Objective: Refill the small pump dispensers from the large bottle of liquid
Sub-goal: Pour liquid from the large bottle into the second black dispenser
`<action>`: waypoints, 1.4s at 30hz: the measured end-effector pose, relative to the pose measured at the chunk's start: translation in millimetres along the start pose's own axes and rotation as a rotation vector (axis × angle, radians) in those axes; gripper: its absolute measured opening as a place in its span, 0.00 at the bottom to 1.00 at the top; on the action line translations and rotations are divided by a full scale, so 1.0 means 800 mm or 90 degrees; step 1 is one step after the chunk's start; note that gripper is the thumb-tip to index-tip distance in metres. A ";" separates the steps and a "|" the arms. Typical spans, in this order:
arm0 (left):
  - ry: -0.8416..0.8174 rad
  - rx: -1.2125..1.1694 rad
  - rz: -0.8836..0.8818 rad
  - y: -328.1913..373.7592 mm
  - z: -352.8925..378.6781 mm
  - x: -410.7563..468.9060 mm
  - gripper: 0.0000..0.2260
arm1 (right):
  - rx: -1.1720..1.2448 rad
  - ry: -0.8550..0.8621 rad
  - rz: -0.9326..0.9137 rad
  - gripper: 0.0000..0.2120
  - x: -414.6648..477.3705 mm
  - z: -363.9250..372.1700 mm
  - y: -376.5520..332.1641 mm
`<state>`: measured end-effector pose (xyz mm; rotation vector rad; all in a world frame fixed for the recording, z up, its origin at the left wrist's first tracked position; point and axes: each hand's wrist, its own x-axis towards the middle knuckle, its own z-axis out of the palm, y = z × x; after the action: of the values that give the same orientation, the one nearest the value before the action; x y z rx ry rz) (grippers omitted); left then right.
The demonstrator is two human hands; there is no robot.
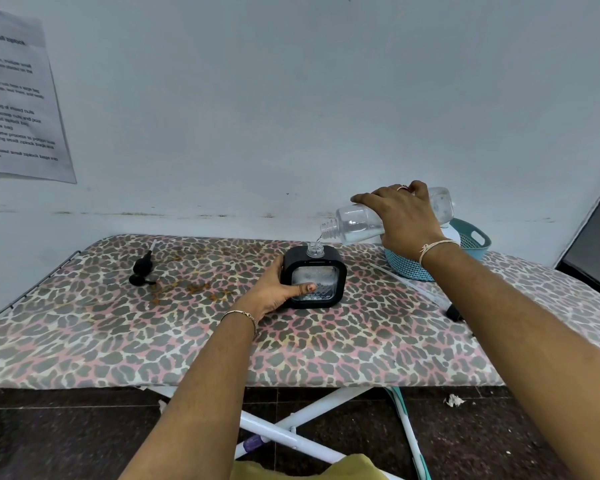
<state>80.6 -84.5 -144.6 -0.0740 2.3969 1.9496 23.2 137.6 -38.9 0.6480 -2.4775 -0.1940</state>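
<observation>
A square black dispenser [326, 259] with a clear ribbed window stands upright on the leopard-print board [118, 334], its clear neck uncapped. My left hand [276, 289] grips its left side, thumb across the window. My right hand [400, 216] holds a large clear bottle [355, 220] tipped almost level, mouth pointing left and down. A thin stream of clear liquid falls from the mouth into the dispenser's neck. A black pump head [143, 268] with its tube lies on the board to the left.
A teal perforated basket [471, 242] sits at the back right, behind my right wrist. A long thin tube with a dark end [452, 311] lies beside my right forearm. The wall stands right behind the board, with a printed sheet [18, 98] at left. White legs show beneath.
</observation>
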 end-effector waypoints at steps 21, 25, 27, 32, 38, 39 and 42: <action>-0.004 0.001 -0.005 -0.003 -0.001 0.003 0.37 | -0.006 0.001 -0.003 0.37 -0.001 0.000 0.001; -0.002 0.003 -0.005 -0.005 -0.002 0.005 0.37 | -0.008 0.002 -0.004 0.37 -0.001 0.002 0.001; -0.002 0.006 -0.004 -0.007 -0.002 0.007 0.37 | -0.009 0.003 -0.004 0.37 -0.001 0.003 0.001; -0.005 0.017 -0.010 -0.007 -0.003 0.008 0.38 | -0.006 0.008 -0.002 0.37 -0.001 0.004 0.002; -0.005 0.017 -0.009 -0.008 -0.003 0.008 0.38 | -0.009 0.007 -0.007 0.36 0.000 0.003 0.001; -0.005 0.017 -0.007 -0.007 -0.003 0.008 0.37 | -0.008 0.008 -0.007 0.36 0.000 0.003 0.000; -0.005 0.011 -0.005 -0.009 -0.003 0.011 0.37 | -0.007 0.012 -0.008 0.36 0.000 0.003 0.001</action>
<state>72.6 -88.5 -151.6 -0.0759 2.4054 1.9211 21.3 138.1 -40.9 0.6571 -2.4527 -0.2051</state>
